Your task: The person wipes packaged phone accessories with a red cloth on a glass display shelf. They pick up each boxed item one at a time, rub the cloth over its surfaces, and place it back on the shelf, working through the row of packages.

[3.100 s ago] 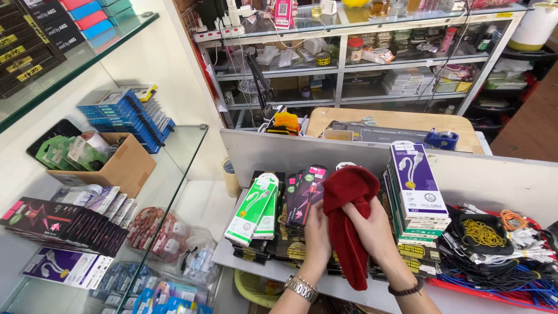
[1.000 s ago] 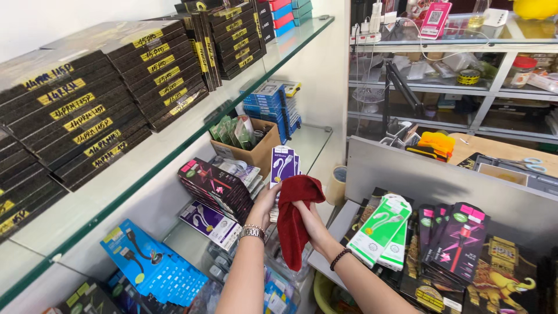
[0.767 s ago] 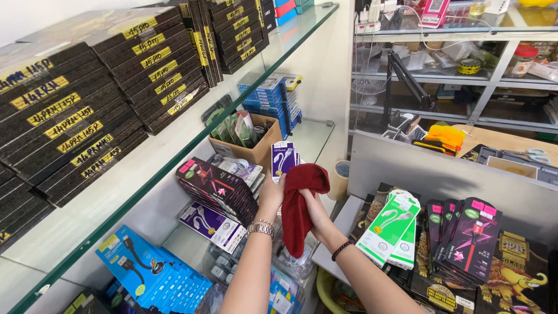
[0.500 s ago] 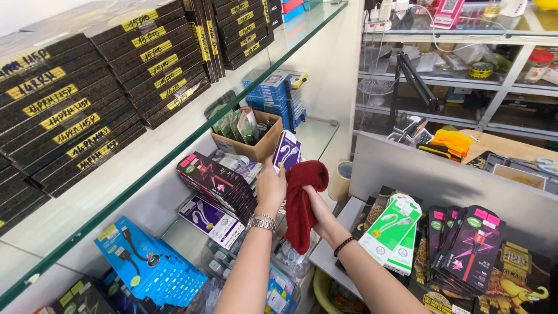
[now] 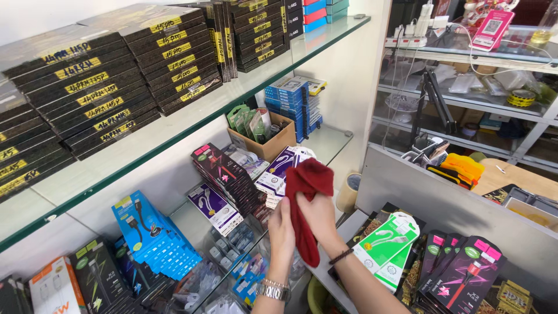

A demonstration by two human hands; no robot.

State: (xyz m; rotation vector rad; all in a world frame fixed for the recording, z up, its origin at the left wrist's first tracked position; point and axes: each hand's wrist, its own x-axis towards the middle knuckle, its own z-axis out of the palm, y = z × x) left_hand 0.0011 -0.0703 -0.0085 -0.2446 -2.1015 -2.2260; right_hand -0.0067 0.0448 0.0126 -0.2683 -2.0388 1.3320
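glass shelf (image 5: 192, 125), purple-white package (image 5: 278, 172) behind red cloth (image 5: 306, 206) in both hands (image 5: 317, 216)

both hands hold a dark red cloth (image 5: 307, 203) over a glass shelf (image 5: 325, 142); left hand (image 5: 281, 224) w/ wristwatch (image 5: 272, 289), right hand (image 5: 318, 216) w/ dark bracelet (image 5: 340, 256); white-purple cable box (image 5: 278, 168) behind cloth.

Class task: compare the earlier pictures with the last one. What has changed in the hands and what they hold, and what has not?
The purple-and-white package the left hand held is gone from it. Both hands, left and right hand, now fold around the red cloth. The shelved boxes stayed put.
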